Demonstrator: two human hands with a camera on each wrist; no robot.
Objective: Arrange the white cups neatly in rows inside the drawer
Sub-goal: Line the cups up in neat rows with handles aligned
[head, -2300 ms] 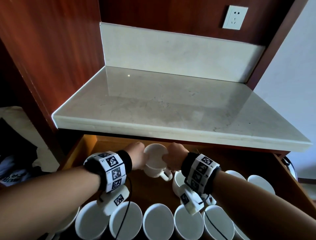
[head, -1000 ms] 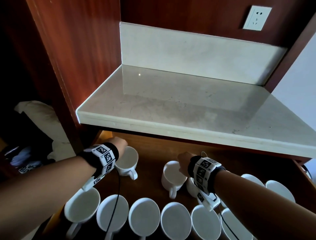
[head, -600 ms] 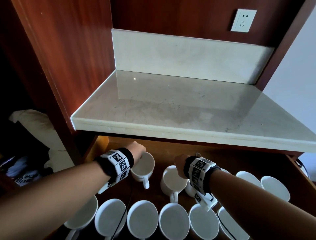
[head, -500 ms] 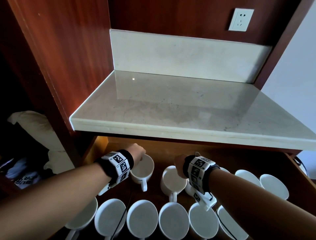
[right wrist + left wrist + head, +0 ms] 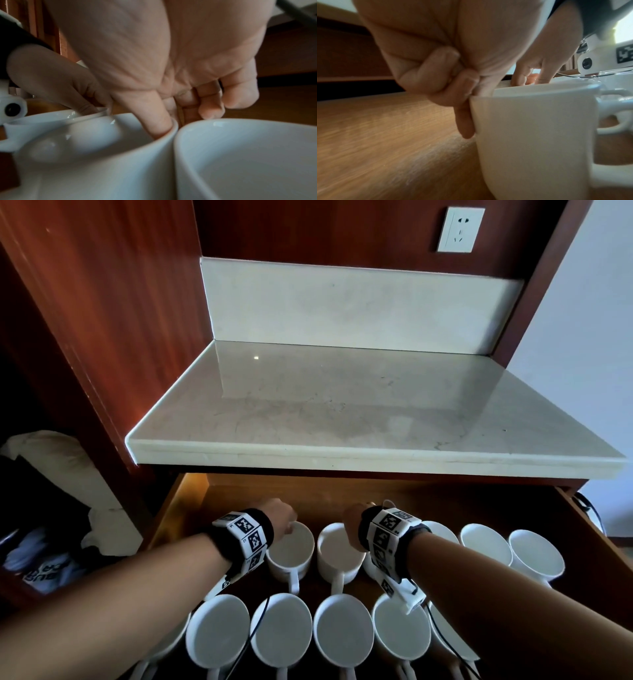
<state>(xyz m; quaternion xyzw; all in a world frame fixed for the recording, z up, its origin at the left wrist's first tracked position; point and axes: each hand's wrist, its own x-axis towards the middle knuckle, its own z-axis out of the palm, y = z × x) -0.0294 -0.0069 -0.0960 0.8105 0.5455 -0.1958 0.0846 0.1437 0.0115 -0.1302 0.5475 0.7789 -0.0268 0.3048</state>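
The wooden drawer (image 5: 455, 501) holds white cups in two rows. My left hand (image 5: 286, 523) pinches the far rim of one back-row cup (image 5: 291, 553), thumb inside and a finger (image 5: 464, 121) down the outer wall of this cup (image 5: 530, 135). My right hand (image 5: 349, 530) pinches the rim of the cup beside it (image 5: 339, 554); its thumb (image 5: 159, 121) is inside this cup (image 5: 102, 155). Both cups stand upright on the drawer floor, close together, handles pointing toward me. A front row of several cups (image 5: 342, 633) lies nearest me.
More cups (image 5: 534, 556) stand at the back right, one (image 5: 248, 155) touching the right-hand cup. A marble counter (image 5: 342, 412) overhangs the drawer's back. Bare drawer floor lies behind and to the left of the held cups. Cloth and bags (image 5: 51, 460) sit outside at left.
My left hand has carried its cup rightward from the drawer's left side to stand beside the right-hand cup, with the handle turned toward me. The right hand has stayed on its cup.
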